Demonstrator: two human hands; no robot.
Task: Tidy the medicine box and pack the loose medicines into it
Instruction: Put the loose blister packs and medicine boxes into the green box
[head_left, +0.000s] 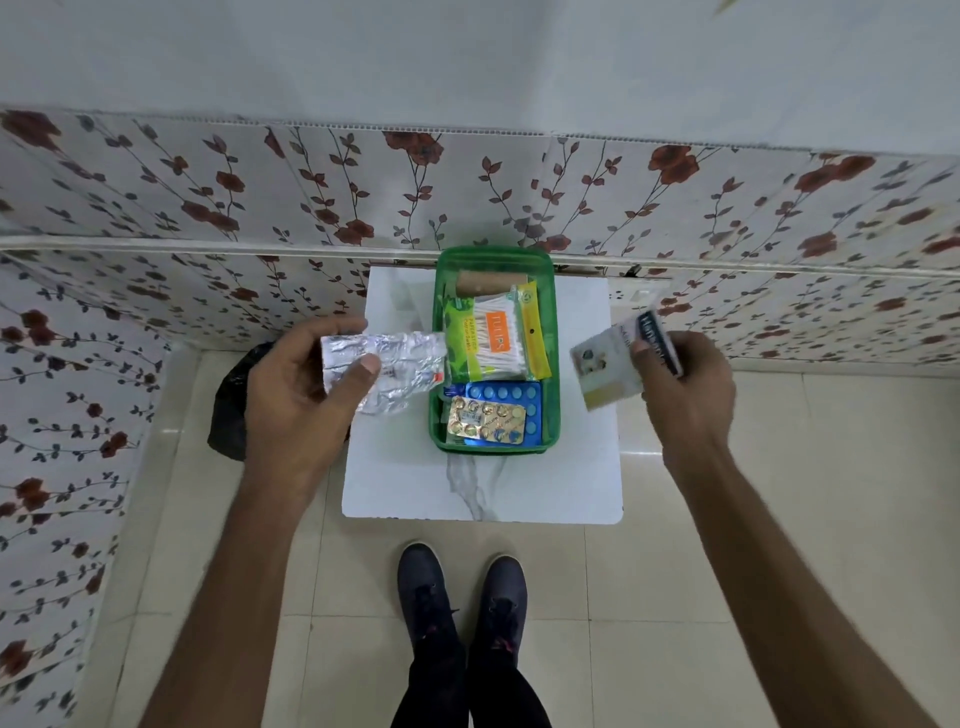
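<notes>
A green plastic medicine box (549, 395) stands open on a small white marble-look table (483, 488). Inside it lie a pack of cotton swabs (496, 338), a yellow sachet (535, 332), a brown roll (485, 283), a blue tablet strip (511, 395) and a gold blister strip (485, 418). My left hand (301, 395) holds crumpled silver foil tablet strips (405, 364) just left of the box. To the right of the box, my right hand (685, 384) grips a small medicine carton (613, 364), which is blurred.
A black plastic bag (231, 400) lies on the tiled floor left of the table. Floral wall panels stand behind and to the left. My dark shoes (462, 592) are just in front of the table.
</notes>
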